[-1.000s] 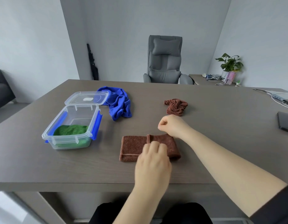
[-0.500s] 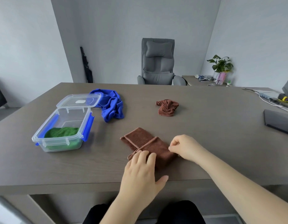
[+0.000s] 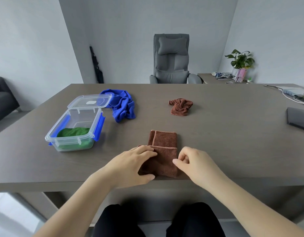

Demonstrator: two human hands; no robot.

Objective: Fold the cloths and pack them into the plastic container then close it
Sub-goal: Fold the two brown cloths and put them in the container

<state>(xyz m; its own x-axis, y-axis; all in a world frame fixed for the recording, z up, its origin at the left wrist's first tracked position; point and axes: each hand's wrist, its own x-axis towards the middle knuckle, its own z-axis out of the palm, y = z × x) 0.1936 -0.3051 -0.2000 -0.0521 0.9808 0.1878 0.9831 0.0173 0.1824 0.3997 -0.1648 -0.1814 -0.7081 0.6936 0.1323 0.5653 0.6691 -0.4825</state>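
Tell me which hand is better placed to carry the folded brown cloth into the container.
Probably the left hand: it lies on the folded brown cloth, and the plastic container stands open on that side. The right hand is at the cloth's far edge.

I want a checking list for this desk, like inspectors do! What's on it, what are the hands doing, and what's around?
Surface: grey-brown desk.
Job's things: open plastic container with a green cloth inside; clear lid lying behind it; crumpled blue cloth; crumpled brown cloth; part-folded brown cloth near the front edge.
Clutter: dark flat device at the right edge.
Hands: left hand rests on the part-folded brown cloth, fingers nearly straight; right hand curled at its right edge, grip unclear.
Cables: white cable far right.
Surroundings: grey chair, potted plant, dark umbrella.
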